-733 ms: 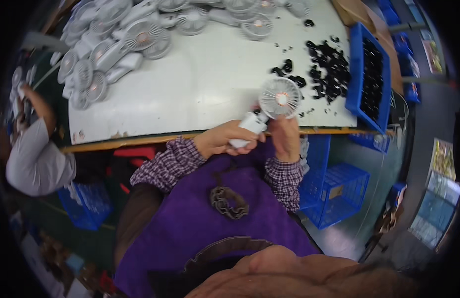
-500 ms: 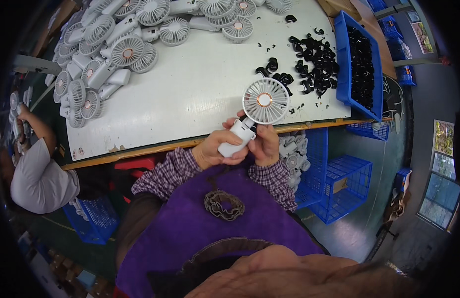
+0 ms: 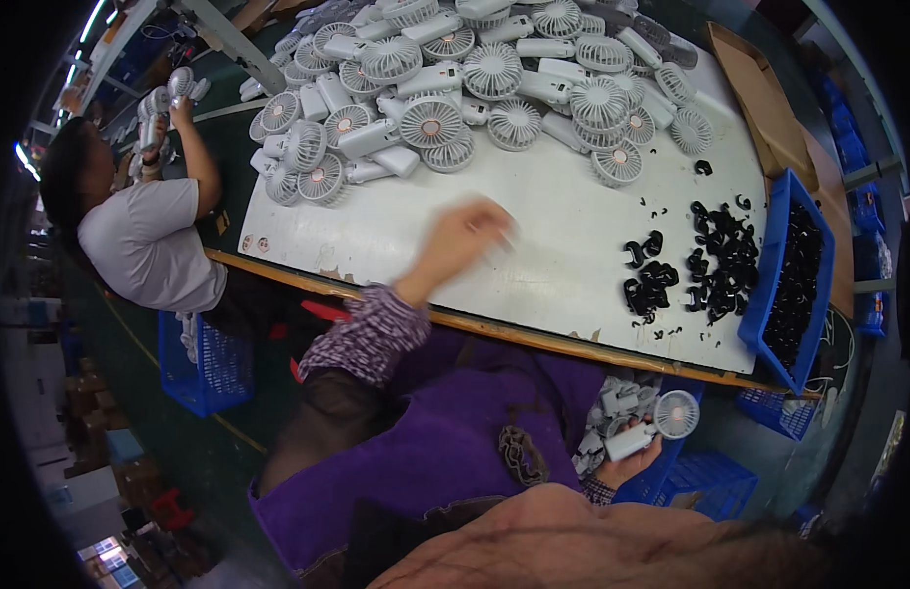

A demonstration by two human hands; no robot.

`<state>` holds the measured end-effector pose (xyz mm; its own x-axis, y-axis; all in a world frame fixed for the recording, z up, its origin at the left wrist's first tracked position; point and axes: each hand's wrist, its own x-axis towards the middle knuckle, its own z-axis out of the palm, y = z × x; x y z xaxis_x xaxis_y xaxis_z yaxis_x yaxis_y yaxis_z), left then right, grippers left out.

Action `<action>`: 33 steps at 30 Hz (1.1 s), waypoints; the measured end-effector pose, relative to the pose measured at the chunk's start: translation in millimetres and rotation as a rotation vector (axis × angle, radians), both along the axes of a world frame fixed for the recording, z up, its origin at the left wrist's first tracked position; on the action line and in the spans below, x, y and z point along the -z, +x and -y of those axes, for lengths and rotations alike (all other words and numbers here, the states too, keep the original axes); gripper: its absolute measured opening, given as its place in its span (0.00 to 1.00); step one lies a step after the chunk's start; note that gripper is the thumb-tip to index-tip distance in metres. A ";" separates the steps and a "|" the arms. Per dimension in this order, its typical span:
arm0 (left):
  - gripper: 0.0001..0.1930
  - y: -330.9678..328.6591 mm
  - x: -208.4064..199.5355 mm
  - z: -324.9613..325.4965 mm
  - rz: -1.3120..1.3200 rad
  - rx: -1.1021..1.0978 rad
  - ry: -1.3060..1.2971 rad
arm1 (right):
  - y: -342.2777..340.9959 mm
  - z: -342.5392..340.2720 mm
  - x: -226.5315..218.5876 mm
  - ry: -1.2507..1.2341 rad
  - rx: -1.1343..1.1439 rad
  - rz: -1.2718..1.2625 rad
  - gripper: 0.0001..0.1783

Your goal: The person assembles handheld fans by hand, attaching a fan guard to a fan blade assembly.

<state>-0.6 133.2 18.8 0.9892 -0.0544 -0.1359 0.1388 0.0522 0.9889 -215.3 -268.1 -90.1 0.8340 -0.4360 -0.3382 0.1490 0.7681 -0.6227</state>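
- Fan (image 3: pixel 663 420): in right hand (image 3: pixel 636 465), gripped by the handle (image 3: pixel 627 443), grille (image 3: pixel 679 413) sticking out to the hand's right.
- Likely light, stiff plastic; smooth handle may slip, thin ribs probably fragile. Best hold: handle, not grille.
- White pieces (image 3: pixel 620 399) just beside that hand.
- Left hand (image 3: pixel 463 240): over desk (image 3: pixel 573 245), blurred, can't tell whether open.
- Fan pile (image 3: pixel 426 118) beyond it; black parts (image 3: pixel 725 255) to its right.

Wht handheld fan (image 3: pixel 673 416), round ribbed head joined to short hndl, whole unit tilted w/ head up-R & hndl down-L, gripped in R hand (image 3: pixel 637 463) nr heap of sim. fans (image 3: pixel 614 401).
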 end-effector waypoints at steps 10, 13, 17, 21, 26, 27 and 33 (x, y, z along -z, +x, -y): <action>0.26 71.8 -30.0 -156.6 0.199 -0.292 1.577 | -108.4 101.6 254.8 -0.848 -0.285 -0.869 0.20; 0.23 71.0 -39.0 -145.6 0.197 -0.110 1.493 | -75.0 85.6 228.8 -0.607 -0.095 -0.976 0.22; 0.22 41.2 -26.5 -108.4 0.310 -0.155 1.371 | 3.1 42.9 92.0 -0.268 -0.074 -0.673 0.20; 0.28 10.8 1.2 -26.9 0.646 -0.021 1.113 | 78.6 -46.0 -39.6 -0.529 -0.280 -0.297 0.14; 0.28 -30.6 14.9 78.4 0.607 0.308 0.950 | 158.0 -131.6 -83.0 -0.773 -0.515 0.120 0.24; 0.28 -33.6 15.0 84.0 0.628 0.338 0.929 | 160.5 -139.2 -110.2 -0.684 -0.557 0.045 0.23; 0.28 -42.0 13.8 61.7 -0.038 0.644 0.296 | 145.1 -134.2 -135.4 -0.727 -0.675 0.204 0.22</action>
